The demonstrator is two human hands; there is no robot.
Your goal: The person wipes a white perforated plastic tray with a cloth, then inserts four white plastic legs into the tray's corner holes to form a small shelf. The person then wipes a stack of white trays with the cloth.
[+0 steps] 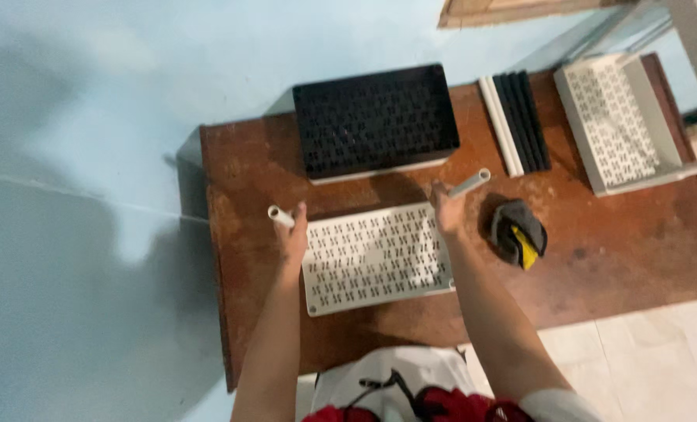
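Note:
My left hand [294, 234] grips a short white tube [279, 215] at the left end of a white perforated panel [376, 254] that lies flat on the brown table [239, 180]. My right hand [447, 211] holds another white tube [471, 183], slanted up to the right, above the panel's right end. Both forearms reach in from the bottom edge.
A black perforated tray [376, 121] stands behind the panel. A row of black and white rods [516, 121] lies to its right. At the far right sits a white perforated shelf [618, 125]. A dark grey and yellow cloth object [518, 232] lies near my right hand.

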